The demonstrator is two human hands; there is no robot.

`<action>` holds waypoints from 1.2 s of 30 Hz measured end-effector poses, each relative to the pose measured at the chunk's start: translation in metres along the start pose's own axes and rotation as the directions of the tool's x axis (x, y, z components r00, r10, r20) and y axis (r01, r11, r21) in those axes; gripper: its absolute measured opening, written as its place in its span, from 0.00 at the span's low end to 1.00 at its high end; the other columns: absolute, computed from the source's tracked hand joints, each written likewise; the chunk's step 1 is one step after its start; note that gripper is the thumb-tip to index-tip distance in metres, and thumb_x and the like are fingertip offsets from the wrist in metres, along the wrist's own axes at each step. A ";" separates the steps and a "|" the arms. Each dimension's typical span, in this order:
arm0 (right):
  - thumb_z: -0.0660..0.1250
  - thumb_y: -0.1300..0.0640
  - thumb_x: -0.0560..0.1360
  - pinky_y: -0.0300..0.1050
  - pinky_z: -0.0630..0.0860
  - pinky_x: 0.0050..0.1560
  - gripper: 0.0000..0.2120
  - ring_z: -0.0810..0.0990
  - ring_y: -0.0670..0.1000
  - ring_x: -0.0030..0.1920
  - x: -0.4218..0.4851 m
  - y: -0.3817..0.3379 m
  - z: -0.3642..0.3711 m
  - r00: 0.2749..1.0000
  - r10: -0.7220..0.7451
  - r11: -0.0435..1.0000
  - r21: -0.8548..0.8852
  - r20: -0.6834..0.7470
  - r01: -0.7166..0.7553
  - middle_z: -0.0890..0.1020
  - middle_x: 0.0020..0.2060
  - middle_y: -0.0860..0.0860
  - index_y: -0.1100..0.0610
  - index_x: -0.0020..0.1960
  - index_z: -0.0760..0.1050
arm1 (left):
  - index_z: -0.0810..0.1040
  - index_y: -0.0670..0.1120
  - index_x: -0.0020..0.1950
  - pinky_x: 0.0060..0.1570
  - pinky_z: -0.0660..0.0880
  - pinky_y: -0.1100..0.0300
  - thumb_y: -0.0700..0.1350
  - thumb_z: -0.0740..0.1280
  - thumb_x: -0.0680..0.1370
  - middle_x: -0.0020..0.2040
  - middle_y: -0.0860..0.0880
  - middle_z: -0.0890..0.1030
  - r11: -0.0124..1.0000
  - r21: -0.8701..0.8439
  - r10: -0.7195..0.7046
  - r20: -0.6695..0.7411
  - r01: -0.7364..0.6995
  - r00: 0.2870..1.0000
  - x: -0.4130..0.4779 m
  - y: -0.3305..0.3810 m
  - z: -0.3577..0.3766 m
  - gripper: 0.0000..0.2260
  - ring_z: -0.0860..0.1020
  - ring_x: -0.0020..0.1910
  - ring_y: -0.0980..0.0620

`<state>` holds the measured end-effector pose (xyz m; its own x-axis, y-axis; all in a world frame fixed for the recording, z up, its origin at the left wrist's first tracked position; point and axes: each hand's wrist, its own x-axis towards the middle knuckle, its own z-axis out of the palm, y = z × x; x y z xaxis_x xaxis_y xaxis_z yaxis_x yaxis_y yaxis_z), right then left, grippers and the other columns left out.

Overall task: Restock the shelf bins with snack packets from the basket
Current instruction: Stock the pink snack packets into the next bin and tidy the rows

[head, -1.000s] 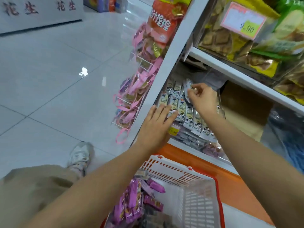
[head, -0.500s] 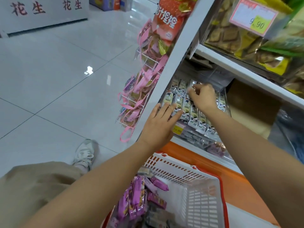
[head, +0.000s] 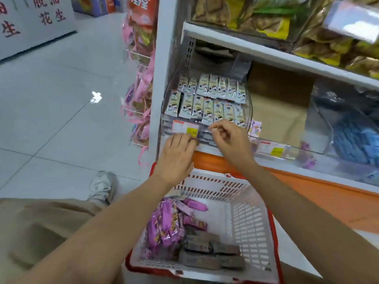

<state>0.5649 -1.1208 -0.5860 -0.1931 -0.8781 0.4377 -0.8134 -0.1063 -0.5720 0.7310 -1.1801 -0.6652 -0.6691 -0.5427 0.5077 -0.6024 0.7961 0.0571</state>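
A clear shelf bin (head: 249,103) on the lowest shelf holds two neat rows of cream snack packets (head: 207,99). Below it sits a white basket (head: 250,220) with a red rim, holding purple packets (head: 166,224) and dark brown packets (head: 207,249). My left hand (head: 176,154) hovers at the bin's front lower edge, fingers curled downward, holding nothing I can see. My right hand (head: 229,140) is beside it with loosely curled fingers just below the front row of packets; no packet shows in it.
A price tag (head: 185,128) is on the bin's front. To the right stand a brown cardboard box (head: 279,111) and a bin with blue packets (head: 352,138). Pink hanging snacks (head: 141,95) fill a rack at the left. My shoe (head: 101,187) is on the tiled floor.
Both hands have drawn back from the packet rows to the bin's front edge, above the basket. The right hand no longer pinches a packet. The camera has tilted down.
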 end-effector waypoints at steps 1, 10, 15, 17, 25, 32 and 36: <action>0.64 0.59 0.78 0.49 0.71 0.33 0.05 0.74 0.51 0.32 -0.015 0.007 0.003 1.000 0.023 1.000 0.020 0.011 -0.023 0.77 0.31 0.52 0.55 0.50 0.79 | 0.71 0.43 0.58 0.59 0.66 0.48 0.45 0.69 0.68 0.57 0.42 0.73 1.000 0.007 0.020 0.034 -0.020 0.999 -0.006 0.002 0.007 0.20 0.70 0.56 0.41; 0.64 0.62 0.77 0.40 0.70 0.37 0.09 0.75 0.43 0.31 -0.118 0.099 0.072 0.905 0.324 0.943 -0.017 0.275 -0.333 0.78 0.40 0.47 0.54 0.56 0.79 | 0.69 0.46 0.73 0.72 0.60 0.41 0.49 0.72 0.71 0.69 0.42 0.71 0.996 0.053 -0.091 0.473 0.075 0.876 -0.043 -0.008 0.065 0.31 0.66 0.71 0.40; 0.64 0.60 0.79 0.42 0.76 0.47 0.11 0.77 0.47 0.42 -0.137 0.125 0.131 0.807 0.390 0.910 -0.052 0.443 -0.411 0.79 0.52 0.53 0.55 0.60 0.77 | 0.65 0.46 0.76 0.75 0.55 0.41 0.54 0.64 0.76 0.74 0.41 0.68 0.993 0.075 -0.117 0.511 0.092 0.852 -0.064 -0.037 0.084 0.30 0.63 0.74 0.39; 0.64 0.59 0.79 0.41 0.75 0.49 0.13 0.77 0.48 0.45 -0.138 0.132 0.155 0.754 0.422 0.885 -0.049 0.503 -0.463 0.78 0.53 0.53 0.55 0.62 0.76 | 0.56 0.48 0.80 0.76 0.49 0.42 0.52 0.59 0.77 0.79 0.42 0.58 0.996 0.072 -0.091 0.551 0.061 0.829 -0.073 -0.051 0.090 0.31 0.56 0.78 0.41; 0.66 0.54 0.79 0.50 0.68 0.69 0.23 0.69 0.54 0.69 -0.131 0.147 0.224 0.530 0.547 0.726 -0.051 0.649 -0.686 0.68 0.71 0.53 0.52 0.73 0.67 | 0.48 0.49 0.80 0.77 0.44 0.46 0.46 0.55 0.77 0.81 0.48 0.44 0.997 -0.033 -0.044 0.570 0.076 0.820 -0.091 -0.074 0.108 0.32 0.42 0.79 0.47; 0.63 0.53 0.80 0.44 0.71 0.63 0.23 0.72 0.51 0.66 -0.128 0.143 0.239 0.400 0.649 0.520 0.007 0.647 -0.854 0.71 0.70 0.53 0.55 0.74 0.66 | 0.49 0.49 0.81 0.78 0.44 0.46 0.48 0.57 0.77 0.81 0.47 0.45 0.996 -0.039 -0.041 0.559 0.076 0.828 -0.092 -0.075 0.113 0.33 0.42 0.79 0.47; 0.65 0.58 0.80 0.40 0.71 0.63 0.18 0.75 0.49 0.62 -0.130 0.136 0.229 0.487 0.684 0.525 0.098 0.543 -0.846 0.77 0.65 0.53 0.59 0.68 0.74 | 0.48 0.49 0.81 0.78 0.42 0.47 0.48 0.58 0.78 0.81 0.47 0.44 0.997 -0.021 -0.053 0.562 0.079 0.825 -0.091 -0.073 0.109 0.33 0.41 0.79 0.47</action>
<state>0.6051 -1.1280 -0.8789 -0.3529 -0.7536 -0.5546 -0.2096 0.6413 -0.7381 0.7882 -1.2177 -0.8095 -0.7646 -0.6410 -0.0671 -0.6441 0.7563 0.1151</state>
